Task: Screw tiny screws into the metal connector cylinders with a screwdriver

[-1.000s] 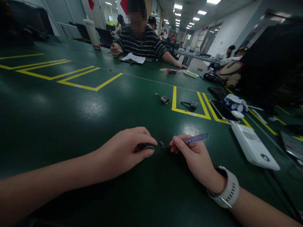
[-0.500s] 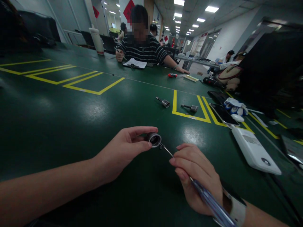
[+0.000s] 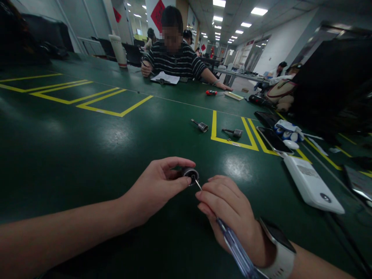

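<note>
My left hand (image 3: 158, 186) pinches a small dark metal cup (image 3: 188, 171) between thumb and fingers, its open mouth tilted toward the right. My right hand (image 3: 232, 205) is closed around a screwdriver (image 3: 236, 245) with a clear bluish handle and thin steel shaft. The shaft's tip is inside the mouth of the cup, so the tip itself is hard to make out. Farther off lie two similar metal cups with stems, one (image 3: 202, 126) left of a yellow-taped box and the other (image 3: 237, 133) inside it, beside tiny parts (image 3: 229, 139).
A white power bank (image 3: 312, 184), a phone (image 3: 274, 140) and a blue-white bundle (image 3: 287, 131) lie to the right. Across the green table (image 3: 122, 170) sits a person (image 3: 174, 58) with a clipboard (image 3: 165, 78). A red screwdriver (image 3: 211, 93) and a tumbler (image 3: 118, 50) are also there.
My right hand has moved left and the screwdriver's tip has gone from beside the cup into its mouth. The small dark rings seen near the tip no longer show. The cup has tilted slightly.
</note>
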### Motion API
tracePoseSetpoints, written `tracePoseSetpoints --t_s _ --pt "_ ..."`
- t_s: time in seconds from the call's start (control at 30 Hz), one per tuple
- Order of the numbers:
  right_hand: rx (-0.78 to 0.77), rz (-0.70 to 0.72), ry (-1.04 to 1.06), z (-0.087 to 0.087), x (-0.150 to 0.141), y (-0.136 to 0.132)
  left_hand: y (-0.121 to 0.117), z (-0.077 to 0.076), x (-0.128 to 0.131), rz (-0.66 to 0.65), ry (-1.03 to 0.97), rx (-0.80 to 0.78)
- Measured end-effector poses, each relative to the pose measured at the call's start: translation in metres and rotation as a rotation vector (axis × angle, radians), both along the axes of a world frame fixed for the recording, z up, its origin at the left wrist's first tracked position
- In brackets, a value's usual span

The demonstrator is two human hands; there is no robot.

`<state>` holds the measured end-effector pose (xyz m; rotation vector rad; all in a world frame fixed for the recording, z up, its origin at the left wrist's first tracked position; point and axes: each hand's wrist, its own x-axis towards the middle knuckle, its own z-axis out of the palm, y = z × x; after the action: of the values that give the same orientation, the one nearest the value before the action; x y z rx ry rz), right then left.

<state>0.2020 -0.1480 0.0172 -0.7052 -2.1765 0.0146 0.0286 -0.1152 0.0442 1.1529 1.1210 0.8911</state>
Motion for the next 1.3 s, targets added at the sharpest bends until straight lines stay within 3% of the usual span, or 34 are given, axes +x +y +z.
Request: tracePoseSetpoints --t_s 0.63,0.73,0.83,0.9,0.97,1.17,1.3 --pt "-0.030 -0.005 -0.021 0.004 -0.004 -0.004 0.001 -0.003 0.002 0.008 0.064 0.047" --pt "-0.177 -0.031 0.225 0.006 0.000 0.000 0.003 -0.002 0.001 0.025 -0.007 0.034" --pt "-0.481 -0.116 0.609 0.000 0.007 0.012 0.005 0.002 -0.002 0.029 -0.066 -0.024" --pt "-0.756 -0.114 0.703 -0.007 0.012 0.023 0.008 0.005 -0.005 0.037 -0.102 -0.051" --pt "-0.919 -0.127 0.715 -0.014 0.016 0.030 0.010 0.007 -0.007 0.040 -0.167 -0.060" --pt "-0.967 -0.166 0.663 -0.015 0.016 0.030 0.012 0.008 -0.010 -0.038 -0.431 -0.157" --pt "-0.946 -0.198 0.532 -0.009 0.013 0.027 0.011 0.010 -0.007 -0.016 -0.487 -0.234"
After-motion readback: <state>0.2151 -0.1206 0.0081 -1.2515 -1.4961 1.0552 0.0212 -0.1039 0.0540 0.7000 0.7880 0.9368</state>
